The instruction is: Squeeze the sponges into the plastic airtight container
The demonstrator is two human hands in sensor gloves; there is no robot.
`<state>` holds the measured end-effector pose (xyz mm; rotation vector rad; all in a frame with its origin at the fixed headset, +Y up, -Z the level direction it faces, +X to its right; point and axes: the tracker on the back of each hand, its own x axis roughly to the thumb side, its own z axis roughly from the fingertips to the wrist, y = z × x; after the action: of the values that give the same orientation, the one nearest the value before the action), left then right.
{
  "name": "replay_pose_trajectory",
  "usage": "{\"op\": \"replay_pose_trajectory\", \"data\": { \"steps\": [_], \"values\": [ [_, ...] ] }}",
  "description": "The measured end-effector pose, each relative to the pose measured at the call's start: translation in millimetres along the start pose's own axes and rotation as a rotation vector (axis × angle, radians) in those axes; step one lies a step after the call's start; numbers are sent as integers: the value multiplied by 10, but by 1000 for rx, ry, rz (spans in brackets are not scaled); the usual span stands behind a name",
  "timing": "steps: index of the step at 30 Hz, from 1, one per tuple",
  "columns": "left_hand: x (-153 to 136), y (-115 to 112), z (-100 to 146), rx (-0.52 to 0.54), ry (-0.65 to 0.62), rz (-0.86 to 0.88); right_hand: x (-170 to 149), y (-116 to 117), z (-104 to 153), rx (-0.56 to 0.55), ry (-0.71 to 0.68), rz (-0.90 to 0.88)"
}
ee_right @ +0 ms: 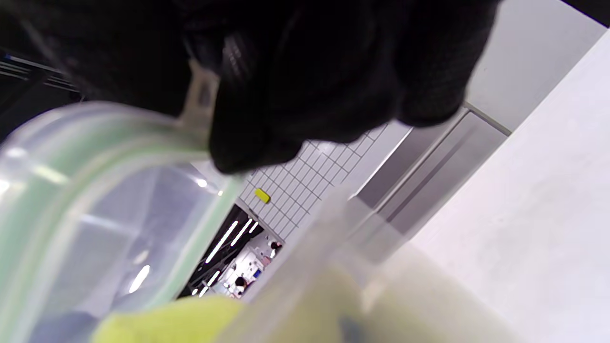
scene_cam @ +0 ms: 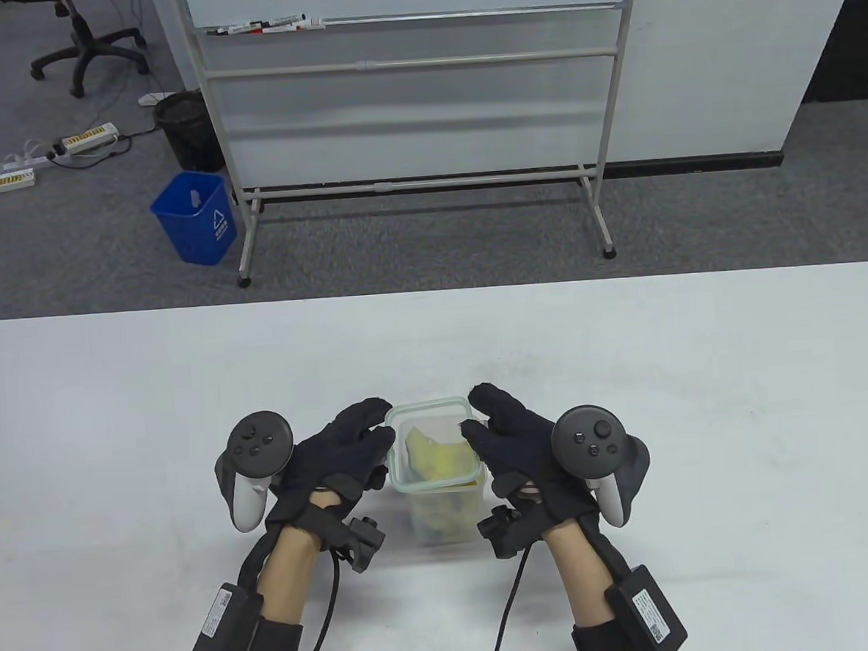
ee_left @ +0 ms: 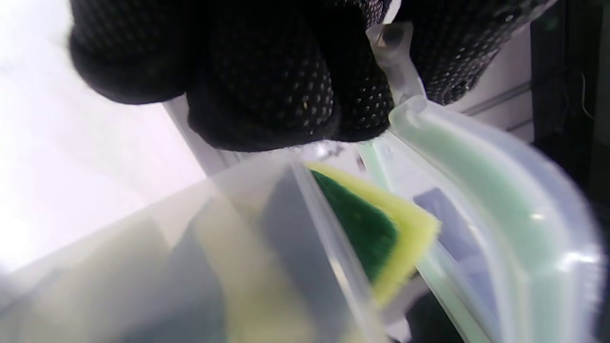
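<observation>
A clear plastic container (scene_cam: 446, 519) stands on the white table near the front edge, stuffed with yellow and green sponges (scene_cam: 436, 459). A clear lid (scene_cam: 428, 414) with a green seal sits over its mouth. My left hand (scene_cam: 353, 448) grips the lid's left edge and my right hand (scene_cam: 503, 439) grips its right edge. In the left wrist view my fingers (ee_left: 267, 95) hold the lid (ee_left: 500, 214), which stands off the container wall (ee_left: 305, 228), and a sponge corner (ee_left: 386, 233) pokes up between them. In the right wrist view the lid (ee_right: 95, 181) is above a yellow sponge (ee_right: 181, 319).
The white table (scene_cam: 628, 372) stretches wide around the container. Beyond its far edge stand a whiteboard frame (scene_cam: 414, 121), a blue bin (scene_cam: 196, 216) and a black bin (scene_cam: 187, 127) on the floor.
</observation>
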<state>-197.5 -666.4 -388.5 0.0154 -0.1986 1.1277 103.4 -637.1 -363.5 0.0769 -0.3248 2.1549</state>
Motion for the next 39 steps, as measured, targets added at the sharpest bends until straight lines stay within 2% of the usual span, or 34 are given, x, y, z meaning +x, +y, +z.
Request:
{"op": "replay_pose_trajectory", "data": {
  "steps": [10,17,26,33,39],
  "values": [
    [-35,-61,1,93,-12,-89,9,19,0,-11,-14,117],
    [-70,-87,-20,103,-5,-98,-20,53,-7,-7,-7,181],
    [-66,-106,-30,79,12,-105,-41,84,-13,35,29,237],
    [-61,-126,-37,67,8,-113,-54,73,-18,59,47,225],
    [-62,-135,-40,54,19,-106,-98,82,-32,122,108,165]
  ]
}}
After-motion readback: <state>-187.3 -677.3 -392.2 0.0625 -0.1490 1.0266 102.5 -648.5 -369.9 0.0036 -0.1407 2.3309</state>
